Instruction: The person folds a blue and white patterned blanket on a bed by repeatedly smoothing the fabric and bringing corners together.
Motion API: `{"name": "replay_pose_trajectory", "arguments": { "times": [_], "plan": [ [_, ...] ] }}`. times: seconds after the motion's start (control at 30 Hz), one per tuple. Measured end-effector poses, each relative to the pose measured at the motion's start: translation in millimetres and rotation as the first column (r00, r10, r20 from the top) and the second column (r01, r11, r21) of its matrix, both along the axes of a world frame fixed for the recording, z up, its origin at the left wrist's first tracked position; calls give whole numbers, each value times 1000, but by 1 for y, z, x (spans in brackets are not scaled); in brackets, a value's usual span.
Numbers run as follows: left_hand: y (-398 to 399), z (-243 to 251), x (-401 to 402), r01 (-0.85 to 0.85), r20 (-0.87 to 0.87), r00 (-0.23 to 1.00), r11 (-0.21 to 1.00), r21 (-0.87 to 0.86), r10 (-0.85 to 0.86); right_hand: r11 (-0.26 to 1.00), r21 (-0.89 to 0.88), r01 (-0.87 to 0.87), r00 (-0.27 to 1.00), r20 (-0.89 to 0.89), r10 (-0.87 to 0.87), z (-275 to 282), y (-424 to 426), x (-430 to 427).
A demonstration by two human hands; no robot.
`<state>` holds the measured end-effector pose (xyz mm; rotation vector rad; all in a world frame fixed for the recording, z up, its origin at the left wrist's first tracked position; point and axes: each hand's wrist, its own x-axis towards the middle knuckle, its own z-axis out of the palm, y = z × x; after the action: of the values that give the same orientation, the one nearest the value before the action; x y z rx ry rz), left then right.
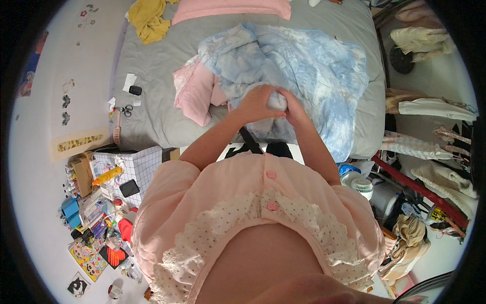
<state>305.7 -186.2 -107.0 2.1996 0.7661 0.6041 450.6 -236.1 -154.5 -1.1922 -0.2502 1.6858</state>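
Observation:
A blue-and-white mottled quilt (319,72) lies crumpled on the grey bed sheet (152,68), its right corner reaching over the bed's near edge. Pink fabric (195,89) shows beside its left part; whether it is the quilt's underside or a separate piece I cannot tell. My left hand (258,102) and my right hand (294,106) are close together at the near side of the quilt. Between them bulges a bunched, pale piece of it, gripped from both sides. Some of my fingers are hidden in the folds.
A pink pillow (231,10) and a yellow cloth (150,21) lie at the far side. Scissors (127,110), a pink hairbrush (117,129) and a small black case (135,90) rest at the left edge. A cluttered shelf stands left; a white fan (360,185) and hanging clothes (436,108) are right.

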Motion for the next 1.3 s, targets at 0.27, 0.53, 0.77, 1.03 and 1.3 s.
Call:
{"name": "replay_pose_trajectory", "arguments": {
  "times": [0.27, 0.53, 0.77, 1.03, 1.3],
  "plan": [
    [48, 50, -32, 4, -262, 965, 996, -91, -28, 960, 278, 44, 987, -161, 2, 23, -12, -18],
    [51, 116, -43, -224, 253, 866, 787, -574, 431, 921, 100, -377, 73, 994, -79, 34, -31, -29],
    [47, 152, -87, 64, 623, 526, 704, -708, 579, 953, -252, -167, -164, 960, 225, -63, -67, 24],
    [87, 106, -138, -563, 181, 800, 819, -105, 573, 963, -177, 202, -98, 975, 200, -120, -106, 82],
    [83, 30, -181, -105, 204, 726, 399, -911, 657, 972, -37, 231, -270, 958, 101, -60, -118, 154]
  ]
}}
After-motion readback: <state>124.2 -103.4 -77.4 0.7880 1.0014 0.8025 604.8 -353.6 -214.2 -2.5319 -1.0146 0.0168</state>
